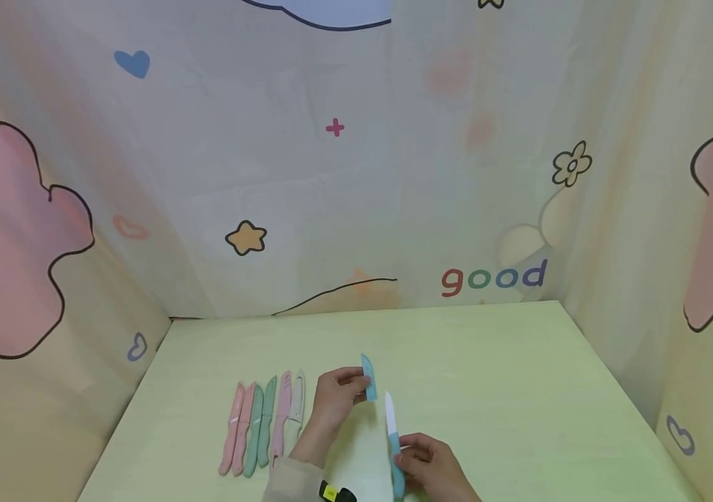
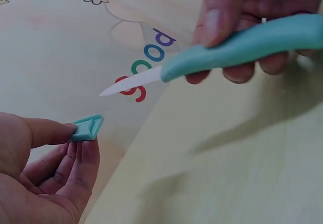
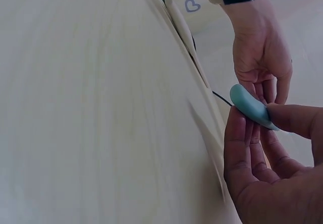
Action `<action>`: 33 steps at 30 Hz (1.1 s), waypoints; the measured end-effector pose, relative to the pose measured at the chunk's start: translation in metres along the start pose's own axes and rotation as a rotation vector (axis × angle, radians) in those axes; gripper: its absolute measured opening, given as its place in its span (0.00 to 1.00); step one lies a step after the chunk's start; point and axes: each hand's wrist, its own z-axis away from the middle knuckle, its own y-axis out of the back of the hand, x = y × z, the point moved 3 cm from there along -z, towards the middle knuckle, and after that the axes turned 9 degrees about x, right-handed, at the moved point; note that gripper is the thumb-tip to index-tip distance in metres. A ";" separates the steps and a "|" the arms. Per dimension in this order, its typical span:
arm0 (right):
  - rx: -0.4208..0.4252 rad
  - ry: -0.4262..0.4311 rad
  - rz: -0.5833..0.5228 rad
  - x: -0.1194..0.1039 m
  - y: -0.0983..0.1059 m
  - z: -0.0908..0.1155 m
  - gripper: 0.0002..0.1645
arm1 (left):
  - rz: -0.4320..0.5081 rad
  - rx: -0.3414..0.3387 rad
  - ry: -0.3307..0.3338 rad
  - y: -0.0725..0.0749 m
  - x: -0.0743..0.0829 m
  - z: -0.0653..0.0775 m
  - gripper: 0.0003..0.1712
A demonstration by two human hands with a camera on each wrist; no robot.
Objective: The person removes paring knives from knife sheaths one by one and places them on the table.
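Over the pale green table [image 1: 519, 390], near the front & just R of the row, L hand [image 1: 337, 394] pinches a small blue sheath [image 1: 371, 389] btwn thumb & fingertips, gap closed to the sheath's thickness. R hand [image 1: 428, 460], closer to the person, has the blue knife [image 1: 396, 457] by its handle, thumb one side, fingers the other, grip closed to handle width. White blade [image 1: 390, 415] is bare, pts away from the person, tip near the sheath but apart from it. Knife is up off the tabletop, shadow below it in L wrist view. To the L, side by side w/ handles toward the person: 2 pink knives [image 1: 231, 436], 2 green knives [image 1: 254, 429], 1 mauve knife [image 1: 281, 408], 1 white knife [image 1: 296, 401], last one partly behind L arm
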 end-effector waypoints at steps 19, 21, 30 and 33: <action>0.068 0.026 0.044 -0.007 0.010 -0.009 0.26 | -0.026 -0.124 0.064 -0.012 -0.010 0.036 0.12; 0.075 0.025 0.035 -0.008 0.010 -0.009 0.26 | -0.027 -0.129 0.071 -0.013 -0.010 0.040 0.12; 0.092 0.027 0.001 -0.011 0.010 -0.011 0.25 | -0.042 -0.148 0.092 -0.016 -0.032 0.044 0.13; 0.102 0.027 -0.002 -0.012 0.011 -0.012 0.25 | -0.032 -0.154 0.095 -0.018 -0.033 0.046 0.13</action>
